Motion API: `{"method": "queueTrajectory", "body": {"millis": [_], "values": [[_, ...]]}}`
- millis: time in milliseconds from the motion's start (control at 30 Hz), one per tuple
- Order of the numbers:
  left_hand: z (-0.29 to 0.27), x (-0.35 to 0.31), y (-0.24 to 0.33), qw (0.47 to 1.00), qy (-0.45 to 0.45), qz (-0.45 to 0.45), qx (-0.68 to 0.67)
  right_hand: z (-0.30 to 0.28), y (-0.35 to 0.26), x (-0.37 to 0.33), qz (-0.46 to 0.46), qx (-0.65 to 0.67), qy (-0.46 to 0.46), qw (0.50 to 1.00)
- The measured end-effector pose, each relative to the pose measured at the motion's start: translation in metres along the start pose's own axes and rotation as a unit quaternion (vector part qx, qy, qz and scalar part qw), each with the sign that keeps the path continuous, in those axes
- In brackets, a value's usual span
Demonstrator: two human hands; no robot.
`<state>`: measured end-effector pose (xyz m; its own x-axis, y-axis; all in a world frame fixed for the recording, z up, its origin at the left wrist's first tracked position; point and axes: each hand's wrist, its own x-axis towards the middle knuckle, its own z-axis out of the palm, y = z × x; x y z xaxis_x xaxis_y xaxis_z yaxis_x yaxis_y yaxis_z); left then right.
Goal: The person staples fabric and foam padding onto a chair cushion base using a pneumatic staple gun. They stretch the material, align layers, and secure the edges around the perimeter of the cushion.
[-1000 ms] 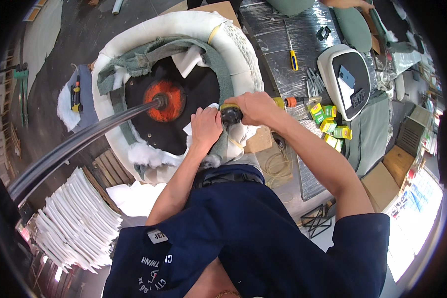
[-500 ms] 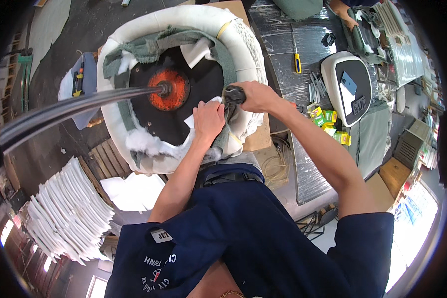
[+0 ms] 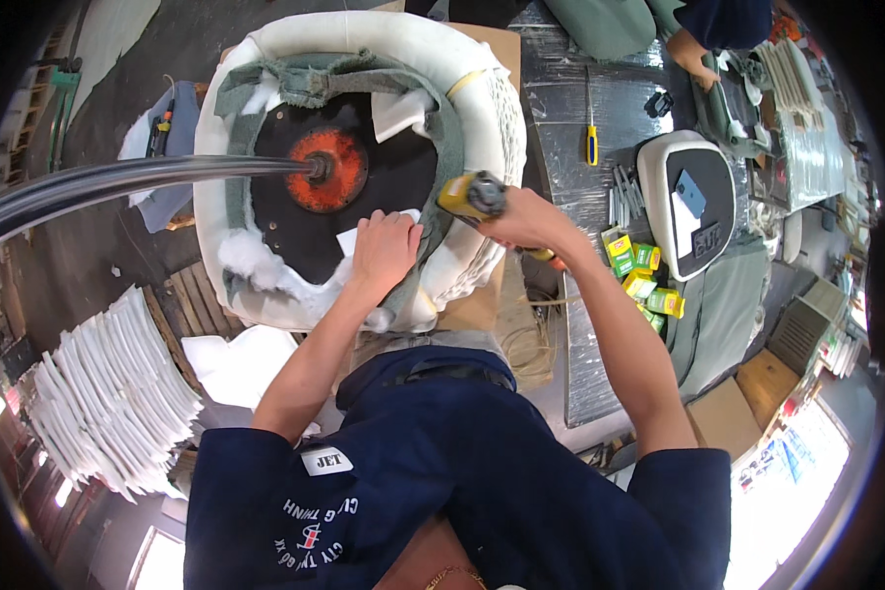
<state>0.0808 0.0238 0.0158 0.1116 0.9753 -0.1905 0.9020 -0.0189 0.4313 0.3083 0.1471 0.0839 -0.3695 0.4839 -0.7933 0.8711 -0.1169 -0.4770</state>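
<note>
A round upholstered seat [image 3: 354,37] in white padded cover lies underside up before me. Green fabric [image 3: 449,147] is folded over its inner rim onto a black base panel [image 3: 393,172]. My left hand [image 3: 385,251] presses near the right inner edge, fingers bent down on the green fabric beside a white wadding piece [image 3: 347,241]; its fingertips are partly hidden. My right hand [image 3: 529,218] is wrapped round a yellow and black staple gun [image 3: 474,197], whose head is over the seat's right inner edge. Whether its nose touches the fabric I cannot tell.
A curved metal bar [image 3: 167,169] reaches from the left to an orange disc [image 3: 334,162] on the panel. On the right table lie a screwdriver [image 3: 591,143], small yellow-green boxes [image 3: 639,285] and a white-rimmed pad [image 3: 659,162]. A co-worker's hand [image 3: 693,61] holds green fabric. White sheets [image 3: 113,398] are stacked left.
The staple gun has swung in my right hand, so its yellow body now shows. My left hand has shifted slightly left with the view. More of the co-worker's sleeve shows.
</note>
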Motion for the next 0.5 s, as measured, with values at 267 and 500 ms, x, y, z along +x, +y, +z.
{"method": "queueTrajectory", "body": {"millis": [267, 500], "values": [[0.036, 0.067, 0.093, 0.987, 0.093, 0.082, -0.103, -0.072, 0.033, 0.008, -0.105, 0.21, 0.107, 0.966], [0.078, 0.092, 0.079, 0.982, 0.152, 0.02, -0.109, -0.102, -0.016, 0.071, -0.192, -0.158, 0.139, 0.959]]}}
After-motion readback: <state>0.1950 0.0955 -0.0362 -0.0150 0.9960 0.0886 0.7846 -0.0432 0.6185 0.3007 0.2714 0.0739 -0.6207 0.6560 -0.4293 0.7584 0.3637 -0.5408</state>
